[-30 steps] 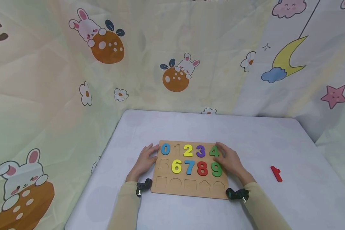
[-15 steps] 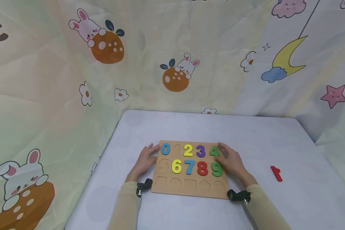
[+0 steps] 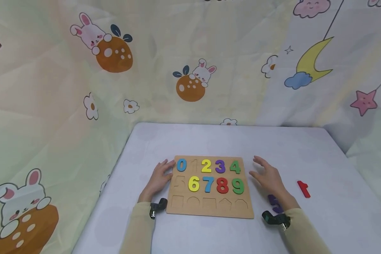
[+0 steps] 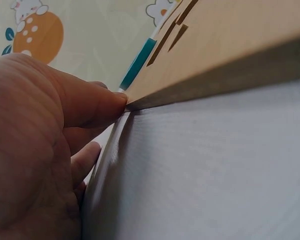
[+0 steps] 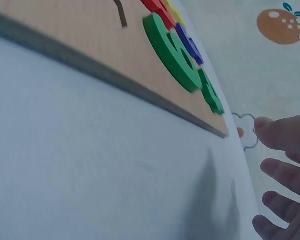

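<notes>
Off the wooden board (image 3: pixel 214 212) has drawn the right hand (image 3: pixel 268 178), released, its fingers apart just beside the right edge; a purple piece (image 3: pixel 271 199) now shows by that wrist. Fingers of the left hand (image 3: pixel 158 178) touch the left edge, unclenched. Between both hands, the board lies flat on the white table (image 3: pixel 235 236).

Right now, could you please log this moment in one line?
left hand: touching board, left edge | right hand: off board | slots 1, 5: unfilled | red 1: on table | purple piece: partly hidden
</notes>
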### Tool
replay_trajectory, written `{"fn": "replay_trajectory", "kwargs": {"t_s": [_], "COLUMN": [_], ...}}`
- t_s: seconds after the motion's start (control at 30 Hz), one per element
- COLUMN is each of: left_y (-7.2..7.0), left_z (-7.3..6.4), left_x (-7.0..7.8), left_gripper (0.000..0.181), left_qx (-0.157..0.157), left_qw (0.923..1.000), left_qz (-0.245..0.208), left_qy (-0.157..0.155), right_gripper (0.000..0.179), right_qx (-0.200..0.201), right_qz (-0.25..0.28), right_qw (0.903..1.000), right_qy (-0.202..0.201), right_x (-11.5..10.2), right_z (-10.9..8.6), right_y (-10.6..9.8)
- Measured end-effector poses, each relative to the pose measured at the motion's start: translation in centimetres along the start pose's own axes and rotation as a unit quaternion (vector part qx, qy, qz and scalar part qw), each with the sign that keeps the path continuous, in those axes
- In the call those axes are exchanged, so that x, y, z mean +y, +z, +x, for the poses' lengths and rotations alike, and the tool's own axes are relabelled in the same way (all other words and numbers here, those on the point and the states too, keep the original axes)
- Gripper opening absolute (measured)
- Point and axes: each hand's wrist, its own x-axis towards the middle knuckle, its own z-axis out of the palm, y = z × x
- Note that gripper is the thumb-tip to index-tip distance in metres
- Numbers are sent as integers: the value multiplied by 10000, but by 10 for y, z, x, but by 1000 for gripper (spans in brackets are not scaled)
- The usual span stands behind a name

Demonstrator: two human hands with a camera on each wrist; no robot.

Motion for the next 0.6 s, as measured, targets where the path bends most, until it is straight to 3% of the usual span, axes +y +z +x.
{"fn": "replay_trajectory", "kwargs": {"t_s": [0.33,0.53,0.6], "left_y": [1,1,1], "left_z": [1,0,0], "left_x": [-2,-3,-3], "left_gripper": [50,50,51], "left_qx": [34,34,32], "left_qw": [10000,10000,9999], "left_qz": [43,58,92], "left_qy": [-17,23,29], "right_gripper": [68,56,51], "right_qx": [99,773,1049], "right_qz": [-173,-147,-43], "right_qw": [9987,9949,9906], "right_qy": [472,638,877], "right_x": [23,45,52], "right_z": [-20,-36,-41], "right_y": [-35,-52,-58]}}
